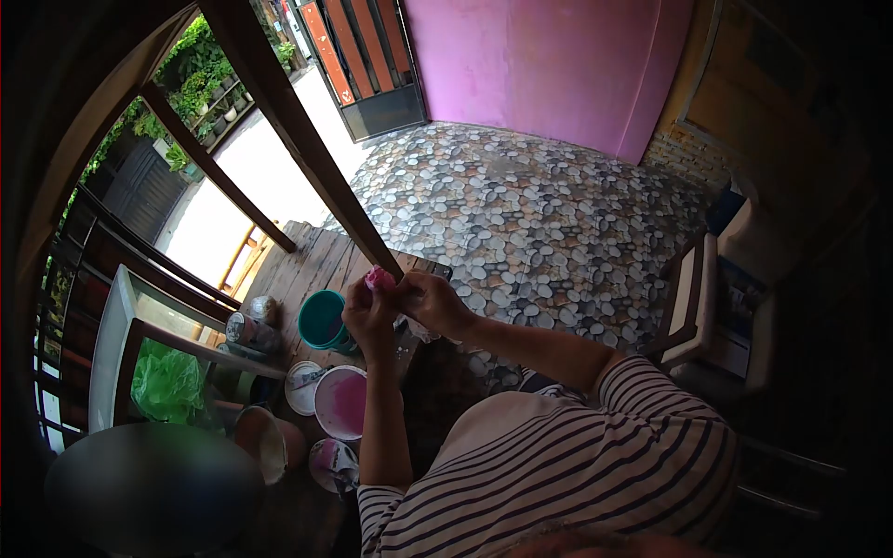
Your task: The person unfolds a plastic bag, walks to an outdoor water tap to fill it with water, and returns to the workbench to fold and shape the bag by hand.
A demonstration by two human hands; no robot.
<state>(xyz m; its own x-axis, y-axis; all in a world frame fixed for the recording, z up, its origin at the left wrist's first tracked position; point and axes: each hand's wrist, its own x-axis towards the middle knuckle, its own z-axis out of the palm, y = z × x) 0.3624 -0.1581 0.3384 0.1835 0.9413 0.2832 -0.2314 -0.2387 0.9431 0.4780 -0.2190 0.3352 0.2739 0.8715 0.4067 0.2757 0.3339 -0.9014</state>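
Note:
Both hands are raised close together over the wooden table [312, 260]. My left hand [368, 314] is closed, with a small pink-and-white lump [379, 277] at its fingertips; its kind is too small to tell. Right beside it, my right hand [430, 303] is pinched shut, its fingertips near the lump. Whatever those fingers hold is hidden. Below and left of the hands stands a teal bucket [321, 316]. A round container with pink contents [340, 402] sits nearer me, next to a white lid or dish [302, 387].
A wooden post [307, 139] rises just beyond my hands. On the left are a glass-sided case [126, 325], a green plastic bag [169, 383], a jar [249, 330] and a pale tub [265, 445]. A chair-like frame [688, 298] stands at right on the pebble-patterned floor [521, 214].

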